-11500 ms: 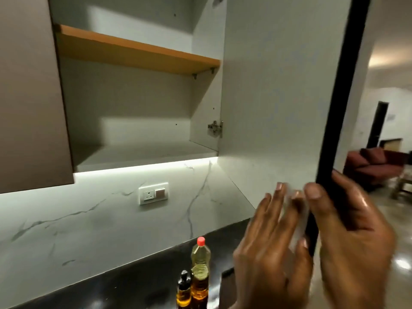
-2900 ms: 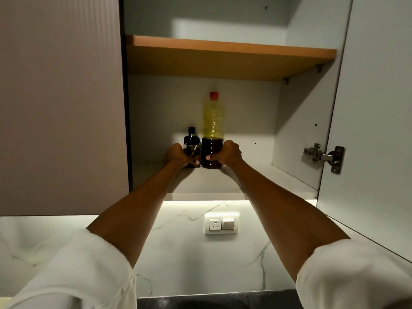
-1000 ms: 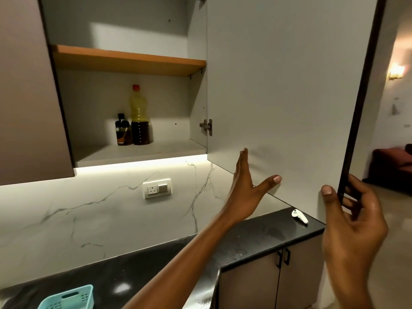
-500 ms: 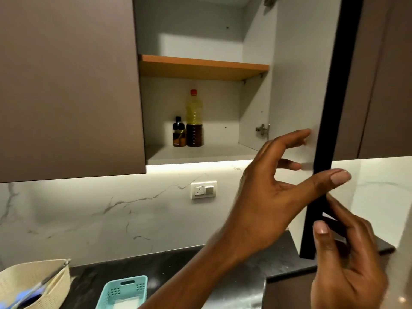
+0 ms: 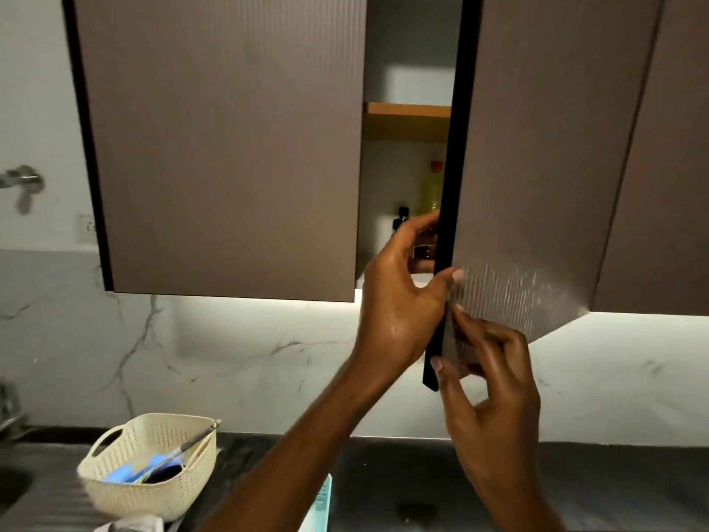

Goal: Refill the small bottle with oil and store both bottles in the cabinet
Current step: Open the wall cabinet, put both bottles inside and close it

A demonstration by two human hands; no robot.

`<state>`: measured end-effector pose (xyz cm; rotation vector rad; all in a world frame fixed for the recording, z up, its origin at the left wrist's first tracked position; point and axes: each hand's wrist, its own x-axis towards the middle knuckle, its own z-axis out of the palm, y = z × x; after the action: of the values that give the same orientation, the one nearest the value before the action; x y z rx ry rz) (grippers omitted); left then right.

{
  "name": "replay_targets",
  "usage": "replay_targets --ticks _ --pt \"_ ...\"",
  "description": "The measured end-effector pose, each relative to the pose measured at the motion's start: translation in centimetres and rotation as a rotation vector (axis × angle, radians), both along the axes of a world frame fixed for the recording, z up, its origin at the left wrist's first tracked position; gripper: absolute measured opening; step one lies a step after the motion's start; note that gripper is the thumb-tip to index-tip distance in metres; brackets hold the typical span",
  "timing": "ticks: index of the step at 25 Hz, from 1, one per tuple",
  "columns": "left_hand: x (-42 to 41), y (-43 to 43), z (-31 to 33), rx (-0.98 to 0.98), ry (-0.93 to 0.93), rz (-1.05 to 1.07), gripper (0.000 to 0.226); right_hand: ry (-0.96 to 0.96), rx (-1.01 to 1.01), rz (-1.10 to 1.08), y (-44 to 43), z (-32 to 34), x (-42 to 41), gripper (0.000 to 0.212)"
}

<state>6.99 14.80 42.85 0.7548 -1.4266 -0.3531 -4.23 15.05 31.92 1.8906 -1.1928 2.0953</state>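
Both hands gripping cabinet door [image 5: 537, 167] at its lower dark edge: left hand [image 5: 399, 301] fingers wrapping it, right hand [image 5: 487, 374] pinching it. Large bottle [image 5: 431, 190] and small bottle [image 5: 402, 218] are standing inside, near shelf's front edge.

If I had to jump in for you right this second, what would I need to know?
Left hand: grip on the black edge of the cabinet door, thumb on the front, fingers behind.
Right hand: pinching the same door's bottom corner.
Both bottles stand on the lower shelf inside the cabinet: the big bottle with the red cap and the small bottle with the dark cap to its left, both partly hidden by the hand and door.
Done: bottles stored. How full the small one is can't be seen from here.
Left: swing the door the rest of the way shut; only a narrow gap remains.
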Motion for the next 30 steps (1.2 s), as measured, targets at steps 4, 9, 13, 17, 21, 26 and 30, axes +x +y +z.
replay_targets --ticks 4,9,13,17,21,26,30 --pt "2.0 -3.5 -0.2 0.008 0.018 0.133 0.061 0.129 0.032 -0.043 -3.7 0.3 1.8 0.055" --pt "3.8 -7.9 0.1 0.058 -0.009 0.304 0.059 0.364 -0.060 -0.074 -8.9 1.4 3.2 0.065" --pt "5.2 -11.8 0.7 0.073 -0.030 0.407 0.058 0.494 -0.063 -0.166 -13.2 2.1 3.8 0.076" --pt "5.9 -15.2 0.1 0.012 -0.102 0.507 0.065 0.608 -0.013 -0.270 -17.3 2.9 4.6 0.091" --pt "7.2 -17.9 -0.1 0.001 -0.399 0.610 0.078 0.667 0.033 -0.341 -20.9 2.7 5.9 0.102" --pt "7.3 -19.1 1.3 0.066 -0.194 0.520 0.048 0.672 0.069 -0.406 -23.8 2.4 7.1 0.106" --pt "6.9 -19.5 1.1 0.086 -0.141 0.520 0.055 0.670 0.058 -0.428 -24.6 2.1 7.2 0.104"
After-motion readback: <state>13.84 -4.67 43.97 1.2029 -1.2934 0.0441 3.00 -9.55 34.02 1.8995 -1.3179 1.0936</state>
